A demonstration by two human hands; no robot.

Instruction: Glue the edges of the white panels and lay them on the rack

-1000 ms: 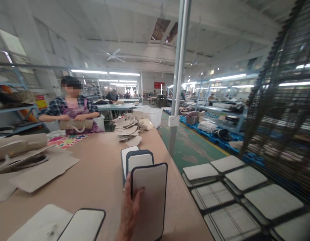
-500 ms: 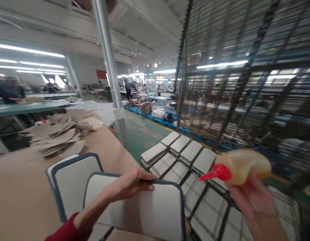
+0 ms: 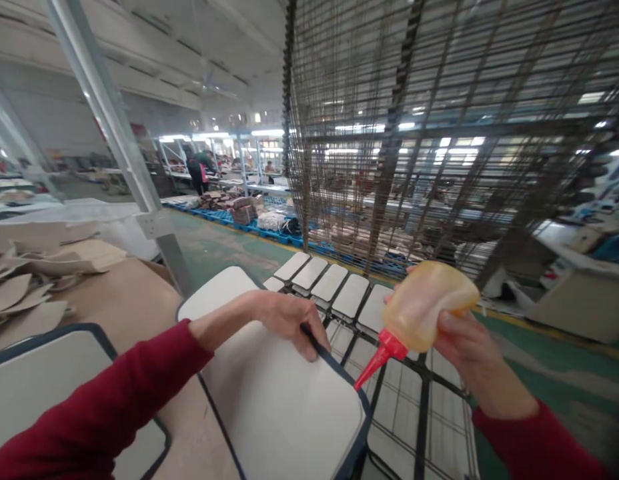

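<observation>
My left hand (image 3: pixel 292 323) grips the upper edge of a white panel with dark blue edging (image 3: pixel 284 400), fingers over its face and thumb side behind. In my right hand (image 3: pixel 464 340) is a yellowish squeeze bottle (image 3: pixel 424 303), tilted downward. Its red nozzle (image 3: pixel 372 367) points at the panel's blue edge near the right corner; whether the tip touches I cannot tell. Another blue-edged white panel (image 3: pixel 44 380) lies at the left, partly behind my left sleeve. Beyond my hands, several pale panels (image 3: pixel 352 293) sit in rows on a wire rack.
A brown tabletop (image 3: pixel 124 293) carries a pile of beige cut pieces (image 3: pixel 19 287) at the left. A metal post (image 3: pixel 109 113) rises by the table. A tall wire rack (image 3: pixel 389 133) stands upright at the right. A person (image 3: pixel 197 170) is far back, near blue pallets (image 3: pixel 224 217).
The view has turned to the right. My left hand has tilted the panel so its corner faces right, and my right hand has brought the bottle, nozzle now downward, to the panel's edge.
</observation>
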